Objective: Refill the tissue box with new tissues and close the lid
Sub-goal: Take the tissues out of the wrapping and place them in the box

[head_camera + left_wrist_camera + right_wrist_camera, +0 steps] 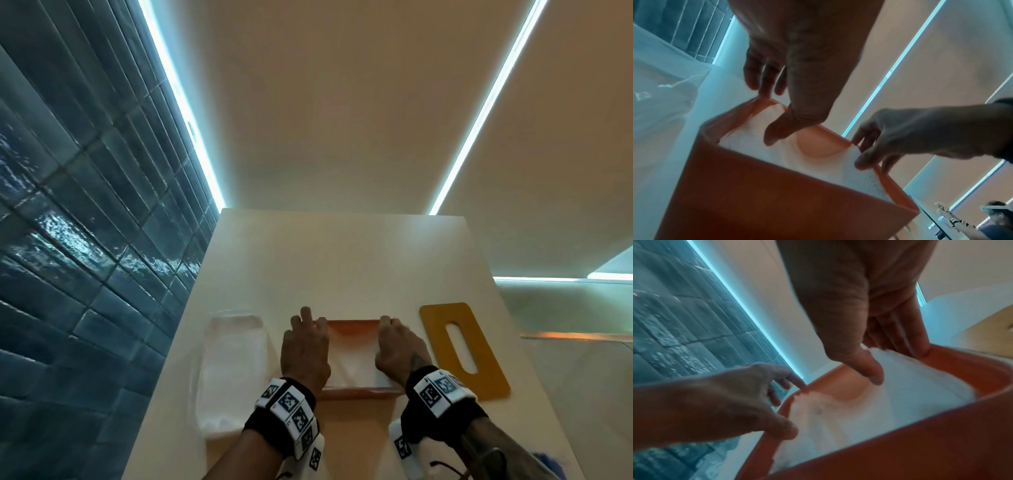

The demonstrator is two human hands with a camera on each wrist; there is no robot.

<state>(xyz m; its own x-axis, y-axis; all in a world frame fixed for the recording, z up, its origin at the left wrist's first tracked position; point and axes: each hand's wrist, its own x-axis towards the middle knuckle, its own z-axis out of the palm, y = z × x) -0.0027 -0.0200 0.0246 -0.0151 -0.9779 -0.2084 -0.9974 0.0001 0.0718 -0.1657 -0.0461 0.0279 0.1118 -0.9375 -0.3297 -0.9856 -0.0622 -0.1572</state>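
Orange tissue box (352, 325), white tissues (352, 368) inside

Pale table (342, 260) beside a blue tiled wall (85, 240) (glossy); perhaps blue cloth (549, 462) at its near-right corner.

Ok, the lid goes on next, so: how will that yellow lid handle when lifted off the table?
The lid looks a thin, flat plate, so probably stiff and light. It lies flush on the table, so getting under an edge may be awkward; hooking its slot could help. Flat, it shouldn't roll.
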